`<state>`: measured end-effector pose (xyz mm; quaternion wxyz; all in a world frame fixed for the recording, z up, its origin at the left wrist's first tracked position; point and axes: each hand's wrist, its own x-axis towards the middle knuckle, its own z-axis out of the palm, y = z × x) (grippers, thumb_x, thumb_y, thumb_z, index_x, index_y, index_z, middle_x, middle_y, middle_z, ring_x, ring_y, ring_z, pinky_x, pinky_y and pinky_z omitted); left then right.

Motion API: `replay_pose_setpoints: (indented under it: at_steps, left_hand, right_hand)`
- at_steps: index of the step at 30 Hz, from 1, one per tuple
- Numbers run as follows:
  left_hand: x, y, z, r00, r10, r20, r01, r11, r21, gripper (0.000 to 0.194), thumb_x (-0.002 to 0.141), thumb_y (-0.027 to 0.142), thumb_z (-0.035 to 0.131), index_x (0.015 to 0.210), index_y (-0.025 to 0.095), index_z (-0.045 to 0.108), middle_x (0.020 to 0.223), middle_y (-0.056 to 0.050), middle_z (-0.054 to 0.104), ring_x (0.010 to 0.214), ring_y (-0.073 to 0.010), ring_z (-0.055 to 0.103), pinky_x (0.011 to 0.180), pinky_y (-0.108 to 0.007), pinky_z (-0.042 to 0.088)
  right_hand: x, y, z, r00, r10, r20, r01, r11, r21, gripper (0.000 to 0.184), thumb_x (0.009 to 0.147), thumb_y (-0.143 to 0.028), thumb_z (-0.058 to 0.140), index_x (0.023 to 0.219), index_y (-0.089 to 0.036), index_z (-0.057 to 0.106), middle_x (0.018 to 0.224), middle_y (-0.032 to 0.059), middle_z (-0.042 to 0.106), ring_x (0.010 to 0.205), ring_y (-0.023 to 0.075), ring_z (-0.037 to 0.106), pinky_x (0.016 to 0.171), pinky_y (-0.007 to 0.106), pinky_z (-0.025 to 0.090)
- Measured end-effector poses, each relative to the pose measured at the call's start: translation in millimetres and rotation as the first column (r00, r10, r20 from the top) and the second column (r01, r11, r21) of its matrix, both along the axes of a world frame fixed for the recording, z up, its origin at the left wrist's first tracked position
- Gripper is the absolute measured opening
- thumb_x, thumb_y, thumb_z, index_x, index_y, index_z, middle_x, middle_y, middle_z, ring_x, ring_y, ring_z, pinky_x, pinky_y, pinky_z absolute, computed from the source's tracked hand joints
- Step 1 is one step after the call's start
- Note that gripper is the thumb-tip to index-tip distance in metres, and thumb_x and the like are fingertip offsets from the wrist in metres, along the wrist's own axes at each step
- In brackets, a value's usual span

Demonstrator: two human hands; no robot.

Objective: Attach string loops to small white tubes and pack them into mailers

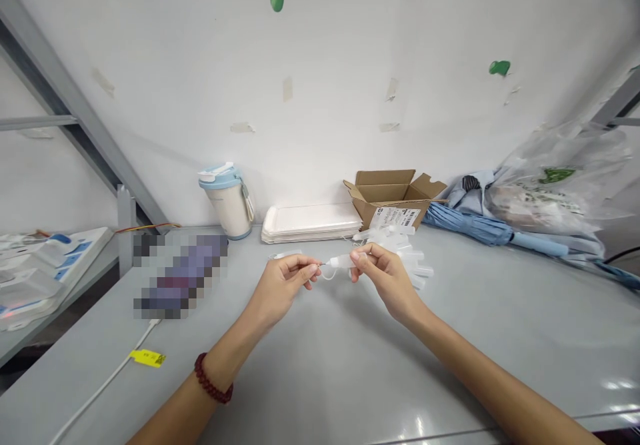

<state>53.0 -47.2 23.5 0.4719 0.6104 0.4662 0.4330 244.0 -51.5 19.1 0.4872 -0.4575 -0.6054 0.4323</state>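
My right hand grips a small translucent squeeze bottle between thumb and fingers, its nozzle end pointing left. From that end a thin dark tip reaches to my left hand, whose thumb and forefinger are pinched together there. What exactly the left fingertips hold is too small to make out. A thin white strap curves below the nozzle toward the left fingers. Behind my right hand lies a pile of similar translucent bottles. Another small clear piece rests on the table behind my left hand.
On the grey table stand an open cardboard box, stacked white trays and a blue-lidded cup. A folded blue umbrella and plastic bag lie right. A white cable runs left, by a blurred-out object.
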Motion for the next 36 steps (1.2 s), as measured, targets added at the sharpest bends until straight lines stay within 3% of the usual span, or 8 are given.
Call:
replay_pose_setpoints:
  at_steps: [18,25,31,33,35,36]
  left_hand:
    - [-1,-1,1.0,1.000,-0.014,0.013,0.014,1.000,-0.006,0.018,0.074,0.033,0.061,0.077,0.016,0.067,0.071,-0.002,0.065,0.063,-0.0125,0.057,0.064,-0.026,0.048]
    - [0,-4,0.4,0.995,-0.023,-0.095,0.026,0.999,0.027,0.017,0.073,0.031,0.059,0.072,0.015,0.065,0.066,-0.001,0.061,0.062,-0.0126,0.054,0.062,-0.025,0.045]
    - [4,-3,-2.2,0.979,-0.057,-0.194,0.061,0.998,0.016,0.018,0.074,0.030,0.054,0.069,0.015,0.063,0.065,-0.002,0.062,0.061,-0.0139,0.054,0.058,-0.026,0.044]
    - [4,-8,2.3,0.955,-0.039,-0.294,0.061,0.996,0.069,0.019,0.076,0.030,0.053,0.074,0.016,0.066,0.070,-0.004,0.065,0.066,-0.0161,0.057,0.062,-0.028,0.046]
    - [1,-20,8.9,0.911,0.067,-0.407,0.018,0.979,0.201,0.021,0.078,0.031,0.053,0.083,0.018,0.068,0.084,-0.005,0.068,0.078,-0.0194,0.059,0.071,-0.032,0.047]
    - [0,-28,11.9,0.884,0.179,-0.432,-0.041,0.950,0.310,0.022,0.078,0.033,0.054,0.090,0.020,0.067,0.094,-0.005,0.067,0.087,-0.0213,0.059,0.077,-0.034,0.047]
  right_hand:
    - [-1,-4,0.1,1.000,-0.020,0.000,0.020,1.000,0.001,0.029,0.082,-0.048,0.053,0.078,-0.020,0.055,0.057,-0.0014,0.059,0.059,0.0140,0.053,0.056,0.026,0.035]
    - [-3,-5,-3.7,0.988,-0.058,0.141,0.047,0.996,0.081,0.027,0.082,-0.044,0.054,0.076,-0.018,0.056,0.054,-0.0025,0.056,0.053,0.0109,0.047,0.052,0.024,0.032]
    - [-4,-3,-10.7,0.989,0.029,0.148,-0.037,0.998,0.051,0.028,0.084,-0.045,0.050,0.076,-0.018,0.055,0.056,-0.0009,0.060,0.046,0.0098,0.041,0.046,0.024,0.028]
    - [-5,-3,-10.9,0.988,0.062,0.139,-0.070,0.996,0.054,0.028,0.083,-0.045,0.052,0.077,-0.018,0.055,0.058,-0.0002,0.062,0.047,0.0101,0.043,0.047,0.024,0.028]
    - [-4,-3,-9.7,0.989,0.075,0.124,-0.085,0.994,0.074,0.028,0.081,-0.046,0.054,0.079,-0.018,0.056,0.062,0.0008,0.063,0.051,0.0110,0.047,0.049,0.024,0.030]
    - [-4,-2,-9.0,0.992,0.069,0.109,-0.078,0.993,0.085,0.028,0.081,-0.046,0.054,0.080,-0.018,0.057,0.064,0.0011,0.064,0.053,0.0115,0.048,0.051,0.024,0.031]
